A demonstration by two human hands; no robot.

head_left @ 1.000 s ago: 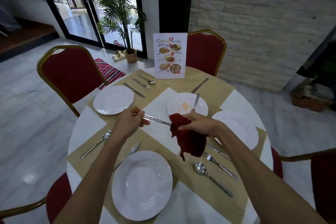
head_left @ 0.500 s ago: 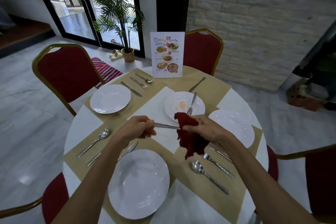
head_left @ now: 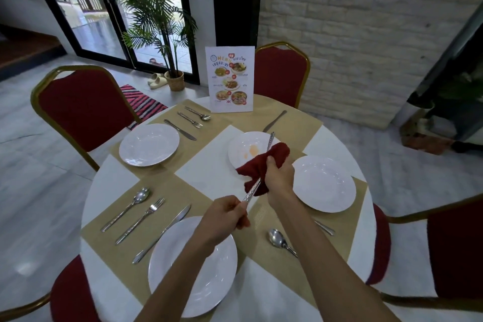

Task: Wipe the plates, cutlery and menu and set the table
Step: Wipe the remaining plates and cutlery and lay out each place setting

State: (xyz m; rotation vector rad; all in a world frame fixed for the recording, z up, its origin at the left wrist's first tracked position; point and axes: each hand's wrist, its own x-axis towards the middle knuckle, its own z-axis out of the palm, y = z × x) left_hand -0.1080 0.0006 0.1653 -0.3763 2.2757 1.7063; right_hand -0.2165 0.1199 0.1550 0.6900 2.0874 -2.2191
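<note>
- The left hand (head_left: 222, 219) was closed around the patterned handle of a piece of cutlery (head_left: 251, 191), which was held in the air above the table.
- The right hand (head_left: 279, 178) was clamped on a dark red cloth (head_left: 261, 165). The cloth was wrapped around the other end of that piece, so its head was hidden and its kind could not be told.
- Just behind the cloth, a stained plate (head_left: 243, 149) with an orange mark was seen on the round table (head_left: 109, 185), and a utensil (head_left: 270, 138) was laid across its rim.
- A clean right plate (head_left: 324, 183) was placed just beside the right hand, and a near plate (head_left: 219, 280) was partly covered by the left forearm.
- A spoon (head_left: 278, 239) was lying on the tan placemat (head_left: 264, 264) between the two forearms.
- At the left, a second spoon (head_left: 130, 206), a fork (head_left: 142, 219) and a knife (head_left: 162, 234) were laid side by side.
- Farther away, a far plate (head_left: 149, 144) was set, and the menu (head_left: 230, 78) was standing upright at the far edge.
</note>
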